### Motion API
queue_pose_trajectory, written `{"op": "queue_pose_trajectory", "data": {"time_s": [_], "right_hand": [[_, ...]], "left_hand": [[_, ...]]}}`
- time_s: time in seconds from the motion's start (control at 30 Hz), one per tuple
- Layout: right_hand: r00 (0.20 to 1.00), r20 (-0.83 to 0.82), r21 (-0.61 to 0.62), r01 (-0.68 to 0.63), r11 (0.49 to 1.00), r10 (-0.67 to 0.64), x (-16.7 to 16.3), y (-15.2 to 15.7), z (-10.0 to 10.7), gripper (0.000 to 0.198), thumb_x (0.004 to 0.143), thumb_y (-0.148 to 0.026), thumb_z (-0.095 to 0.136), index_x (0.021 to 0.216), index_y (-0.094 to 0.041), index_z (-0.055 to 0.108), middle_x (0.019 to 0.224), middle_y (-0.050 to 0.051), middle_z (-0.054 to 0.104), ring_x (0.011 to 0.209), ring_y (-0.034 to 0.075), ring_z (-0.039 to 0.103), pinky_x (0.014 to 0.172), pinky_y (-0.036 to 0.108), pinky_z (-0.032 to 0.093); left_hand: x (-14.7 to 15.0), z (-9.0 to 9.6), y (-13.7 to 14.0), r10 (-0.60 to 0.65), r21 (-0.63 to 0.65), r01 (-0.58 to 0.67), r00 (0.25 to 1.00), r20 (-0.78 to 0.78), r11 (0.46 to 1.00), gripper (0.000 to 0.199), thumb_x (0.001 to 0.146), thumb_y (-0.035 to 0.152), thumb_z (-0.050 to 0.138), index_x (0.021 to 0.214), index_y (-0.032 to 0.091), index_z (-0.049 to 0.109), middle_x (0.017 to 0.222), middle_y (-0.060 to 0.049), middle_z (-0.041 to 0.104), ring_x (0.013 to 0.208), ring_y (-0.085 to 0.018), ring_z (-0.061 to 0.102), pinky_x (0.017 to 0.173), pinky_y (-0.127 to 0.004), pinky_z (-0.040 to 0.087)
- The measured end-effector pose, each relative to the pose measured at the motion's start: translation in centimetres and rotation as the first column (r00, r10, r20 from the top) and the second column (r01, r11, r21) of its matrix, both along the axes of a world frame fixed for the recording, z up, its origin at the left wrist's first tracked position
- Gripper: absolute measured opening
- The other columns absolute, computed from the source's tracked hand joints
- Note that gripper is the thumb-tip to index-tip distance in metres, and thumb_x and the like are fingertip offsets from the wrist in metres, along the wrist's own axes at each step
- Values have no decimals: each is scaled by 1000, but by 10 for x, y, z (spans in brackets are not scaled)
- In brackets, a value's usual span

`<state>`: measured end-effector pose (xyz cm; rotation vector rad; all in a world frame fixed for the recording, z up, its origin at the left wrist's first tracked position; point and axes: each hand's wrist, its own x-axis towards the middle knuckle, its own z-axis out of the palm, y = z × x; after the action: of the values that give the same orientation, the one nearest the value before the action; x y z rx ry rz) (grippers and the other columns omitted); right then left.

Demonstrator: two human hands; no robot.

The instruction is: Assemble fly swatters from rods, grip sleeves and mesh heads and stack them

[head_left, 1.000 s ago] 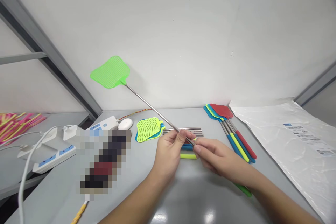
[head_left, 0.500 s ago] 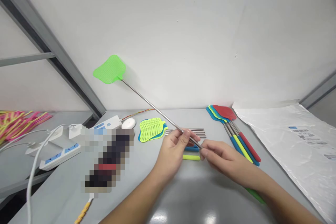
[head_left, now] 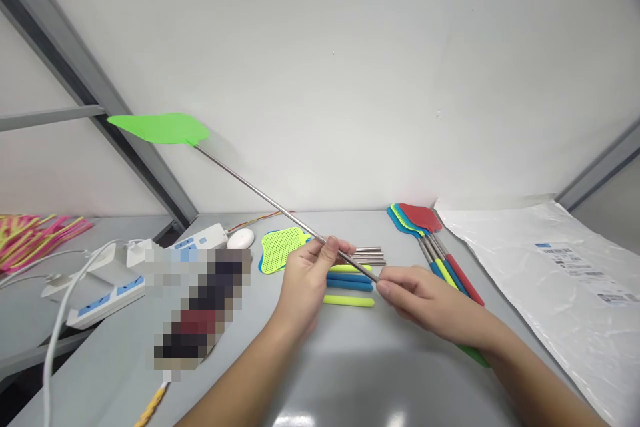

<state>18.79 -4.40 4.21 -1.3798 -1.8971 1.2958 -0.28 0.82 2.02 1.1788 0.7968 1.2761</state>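
A green fly swatter (head_left: 163, 129) with a long metal rod slants across the view, its head up at the left. My left hand (head_left: 310, 277) closes round the middle of the rod. Lower down, my right hand (head_left: 420, 297) pinches the same rod, and a green grip (head_left: 474, 355) in line with it shows below my right forearm. Behind my left hand lie yellow-green and blue swatter heads (head_left: 283, 250), several metal rods (head_left: 370, 255), and loose blue grips (head_left: 357, 285) and yellow-green grips (head_left: 350, 301), partly hidden.
Assembled swatters (head_left: 420, 217) with red, blue and yellow-green parts lie at the right, beside a white plastic bag (head_left: 505, 247). Power strips (head_left: 107, 300), a white round device (head_left: 241, 238) and a blurred-out object (head_left: 200, 310) are at the left. A wall (head_left: 325, 80) rises behind.
The green swatter head has swung left and turned more edge-on, with more rod showing. My left hand has shifted left along with it, so the gap between my hands is wider.
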Motion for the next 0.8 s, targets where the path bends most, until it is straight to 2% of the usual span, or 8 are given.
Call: {"op": "queue_pose_trajectory", "data": {"time_s": [0.13,0.27,0.37,0.57,0.7,0.8], "right_hand": [[1000,18,9,-10,1000,10,5,-1,1,40,96,-50,37,69,-20,37,63,-4,39,55,9,32,50,23,25],[998,27,-12,-48,999,48,13,-1,4,40,97,-49,36,70,-20,40,61,-4,41,53,9,36,50,23,26],[997,56,13,-61,998,60,19,-3,6,39,97,-47,36,70,-20,43,59,-4,44,52,10,38,51,23,29],[980,197,194,-14,981,-25,24,-11,4,34,97,-43,38,74,-21,49,70,-1,51,67,13,45,60,25,32],[971,214,240,50,969,-103,21,-20,-3,37,98,-46,34,73,-21,45,69,-2,50,65,14,44,59,26,30],[970,216,244,56,968,-110,23,-26,-3,36,98,-46,34,73,-21,44,70,-2,50,65,14,45,60,25,30]], "left_hand": [[0,2,4,53,5,-53,998,46,999,31,85,44,60,79,15,70,84,-7,69,85,-19,63,81,-31,48],[0,-1,4,49,30,-49,999,3,998,32,84,46,61,80,16,70,88,-8,70,89,-21,63,85,-33,48],[3,-3,0,-10,38,12,998,-61,999,32,85,46,59,81,17,71,89,-7,70,89,-21,63,85,-32,49],[13,-5,-12,-249,-25,249,955,-160,968,31,88,43,55,90,16,71,99,-10,70,92,-22,64,84,-32,49],[16,-7,-12,-240,-39,237,967,-86,971,34,90,44,52,87,15,70,97,-10,69,92,-22,64,86,-35,50],[13,-4,-10,-224,-16,224,974,-28,975,34,91,43,52,82,15,70,91,-8,67,90,-21,64,87,-37,51]]}}
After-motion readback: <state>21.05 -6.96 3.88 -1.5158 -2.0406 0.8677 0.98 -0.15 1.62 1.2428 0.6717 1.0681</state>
